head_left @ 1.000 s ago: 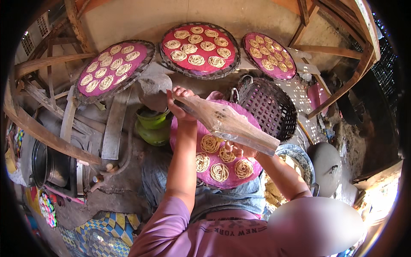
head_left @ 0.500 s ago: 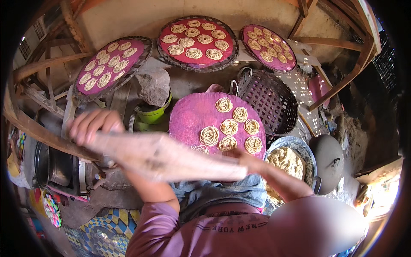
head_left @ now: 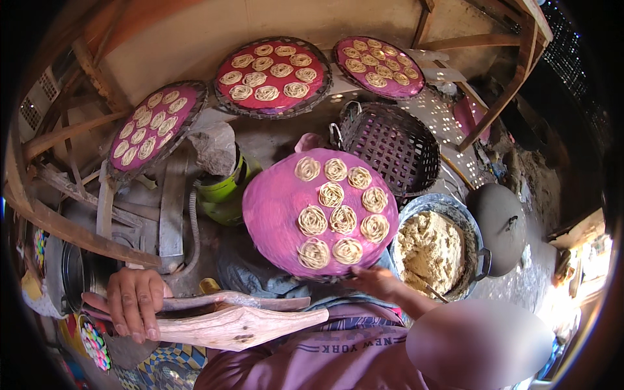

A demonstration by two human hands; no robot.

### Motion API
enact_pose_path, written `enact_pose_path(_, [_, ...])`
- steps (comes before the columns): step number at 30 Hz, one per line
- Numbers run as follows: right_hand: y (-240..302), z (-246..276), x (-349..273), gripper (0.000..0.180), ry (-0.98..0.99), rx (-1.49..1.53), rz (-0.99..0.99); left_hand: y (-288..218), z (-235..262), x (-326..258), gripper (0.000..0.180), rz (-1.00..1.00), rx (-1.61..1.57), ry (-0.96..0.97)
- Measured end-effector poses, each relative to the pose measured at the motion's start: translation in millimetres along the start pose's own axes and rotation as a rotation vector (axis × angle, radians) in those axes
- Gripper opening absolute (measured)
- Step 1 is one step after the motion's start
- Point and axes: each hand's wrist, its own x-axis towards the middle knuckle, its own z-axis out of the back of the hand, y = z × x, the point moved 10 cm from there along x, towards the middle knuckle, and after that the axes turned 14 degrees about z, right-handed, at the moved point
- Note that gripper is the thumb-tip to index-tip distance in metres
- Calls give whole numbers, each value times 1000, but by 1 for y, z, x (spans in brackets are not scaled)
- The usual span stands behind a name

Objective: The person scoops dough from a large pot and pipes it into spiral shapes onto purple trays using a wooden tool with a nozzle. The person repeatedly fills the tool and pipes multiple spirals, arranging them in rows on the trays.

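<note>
My left hand (head_left: 135,302) is closed round one end of a long two-piece wooden hand press (head_left: 244,325), held low and roughly level across the front of my shirt. Its two carved halves lie one beside the other, slightly apart. At the near right rim of a round tray covered in pink cloth (head_left: 276,195), my right hand (head_left: 377,281) grips the edge; some of its fingers are hidden. Several coiled nests of dough strands (head_left: 343,220) rest on that cloth, mostly over its right half and near edge.
A blue-grey pot of dough (head_left: 432,257) stands right of the tray, beside a dark round lid (head_left: 497,221). Behind sits a dark woven basket (head_left: 393,146). Three nest-filled trays, one red (head_left: 289,68), line the back. A green container (head_left: 224,192) with a stone stands left.
My left hand has brought the wooden press down and toward my body, uncovering the tray's near side. More dough nests now show on the cloth. My right hand has shifted to the tray's near edge.
</note>
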Motion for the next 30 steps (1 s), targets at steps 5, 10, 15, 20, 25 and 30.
enact_pose_path(5, [116, 87, 1, 62, -69, -397, 422, 28, 15, 16, 75, 10, -59, 10])
enact_pose_path(10, [180, 110, 55, 57, -78, -817, 437, 47, 24, 31, 76, 11, -113, 1])
enact_pose_path(15, [215, 66, 143, 48, 21, -1047, 467, 59, 29, 44, 77, 23, -185, -103])
enact_pose_path(20, [267, -54, 111, 67, -192, -1888, 996, 89, 83, 43, 69, -41, -395, -585])
enact_pose_path(25, [175, -134, 26, 74, 679, -539, 15, 145, 171, 41, 67, -142, -410, -1000])
enact_pose_path(30, [168, -126, 20, 77, 496, -818, -167, 217, 189, 48, 63, -159, -681, -717])
